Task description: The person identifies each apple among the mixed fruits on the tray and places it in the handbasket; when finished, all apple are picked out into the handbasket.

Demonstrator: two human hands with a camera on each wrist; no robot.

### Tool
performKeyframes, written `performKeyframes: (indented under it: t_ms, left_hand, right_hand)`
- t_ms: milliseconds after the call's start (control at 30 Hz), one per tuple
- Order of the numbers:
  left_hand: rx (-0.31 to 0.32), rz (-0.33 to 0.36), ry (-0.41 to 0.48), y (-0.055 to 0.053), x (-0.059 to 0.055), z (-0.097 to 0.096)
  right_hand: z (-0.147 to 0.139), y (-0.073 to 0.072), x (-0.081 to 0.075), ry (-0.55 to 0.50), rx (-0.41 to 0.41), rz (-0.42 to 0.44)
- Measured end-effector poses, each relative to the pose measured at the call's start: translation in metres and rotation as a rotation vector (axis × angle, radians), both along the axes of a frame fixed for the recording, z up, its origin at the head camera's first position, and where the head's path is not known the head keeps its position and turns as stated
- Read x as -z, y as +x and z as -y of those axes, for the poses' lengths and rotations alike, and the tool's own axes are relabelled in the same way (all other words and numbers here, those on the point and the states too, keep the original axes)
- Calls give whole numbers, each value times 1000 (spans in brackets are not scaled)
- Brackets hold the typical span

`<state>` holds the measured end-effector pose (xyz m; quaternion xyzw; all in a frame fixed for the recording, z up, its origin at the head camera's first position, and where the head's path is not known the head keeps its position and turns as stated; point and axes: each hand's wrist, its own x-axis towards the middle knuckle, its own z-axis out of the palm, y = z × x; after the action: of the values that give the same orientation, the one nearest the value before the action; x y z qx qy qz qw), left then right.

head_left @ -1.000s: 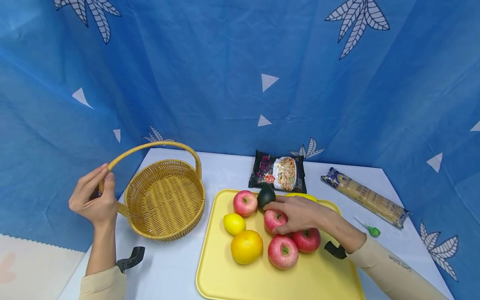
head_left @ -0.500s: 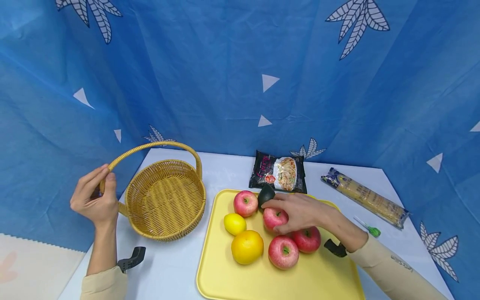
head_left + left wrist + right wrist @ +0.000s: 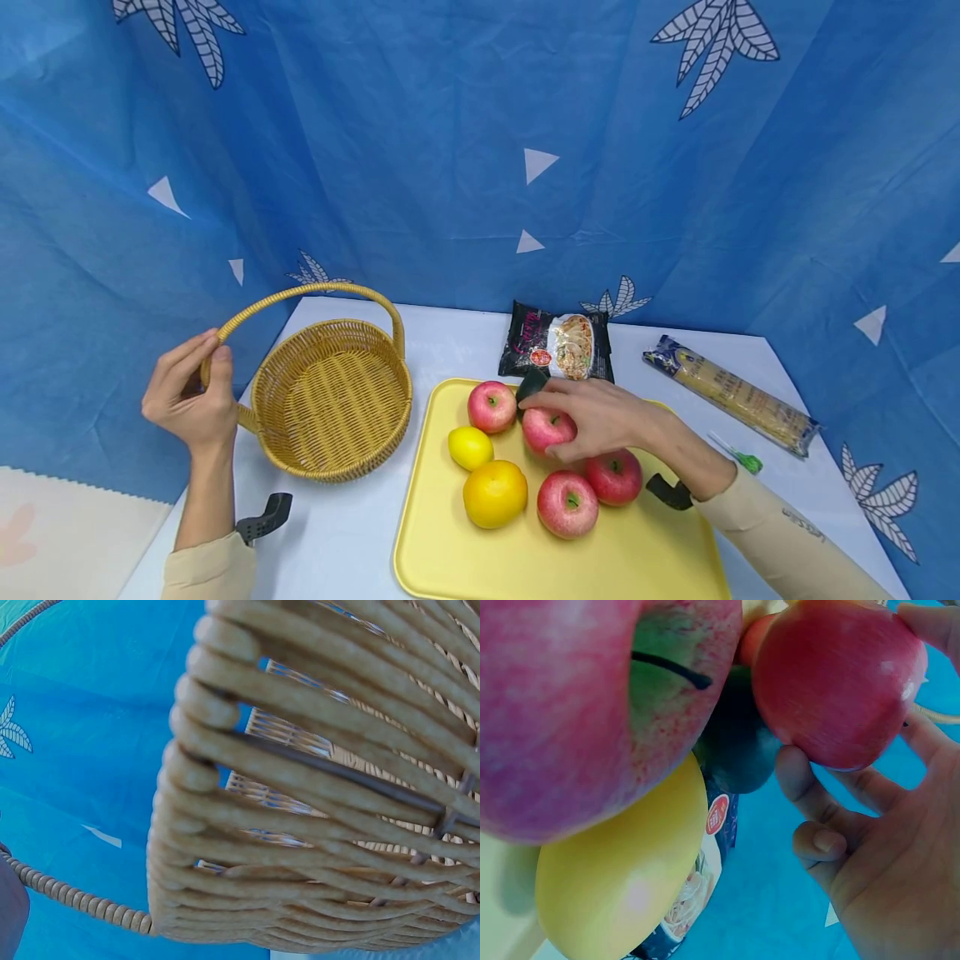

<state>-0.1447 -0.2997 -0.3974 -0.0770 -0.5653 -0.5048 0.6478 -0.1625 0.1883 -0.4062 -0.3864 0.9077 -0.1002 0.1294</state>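
My left hand (image 3: 191,396) grips the arched handle (image 3: 300,291) of a round wicker basket (image 3: 330,417), whose woven side (image 3: 315,795) fills the left wrist view. On the yellow tray (image 3: 480,575), my right hand (image 3: 600,417) holds a red apple (image 3: 548,430) between thumb and fingers. That same apple (image 3: 836,682) looks lifted among its neighbours in the right wrist view. Just behind it is a dark green avocado (image 3: 531,384), partly covered by the fingers. A smooth yellow fruit (image 3: 630,862) beneath the right hand is hidden from the head view.
Around the held apple lie another apple (image 3: 491,407), a lemon (image 3: 470,448), an orange (image 3: 495,495) and two more apples near the tray's middle. Behind the tray is a black noodle packet (image 3: 555,342). A long pasta packet (image 3: 731,393) and a green lollipop (image 3: 748,462) lie right.
The right hand and its apple have shifted slightly up and left, covering more of the avocado and the yellow fruit. The left hand and basket stay nearly still.
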Motion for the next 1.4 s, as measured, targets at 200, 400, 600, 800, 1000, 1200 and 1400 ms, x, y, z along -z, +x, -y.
performKeyframes:
  t_ms: [200, 400, 600, 800, 1000, 1200, 1400]
  left_hand:
    - [60, 3, 2, -1, 2, 4]
    - [139, 18, -3, 2, 0, 4]
    - [247, 32, 21, 6, -2, 3]
    - [356, 59, 45, 10, 0, 8]
    - [434, 75, 66, 6, 7, 16]
    - [438, 105, 75, 3, 12, 22]
    - [440, 108, 77, 6, 8, 19]
  right_hand:
    - [2, -1, -2, -33, -14, -28]
    - [6, -1, -4, -70, -33, -32]
    - [10, -1, -6, -134, -55, 0]
    - [16, 1, -10, -157, -52, 13]
    - [23, 3, -14, -141, -42, 54]
    - [31, 6, -19, -171, -54, 82]
    - [38, 5, -23, -195, -88, 74]
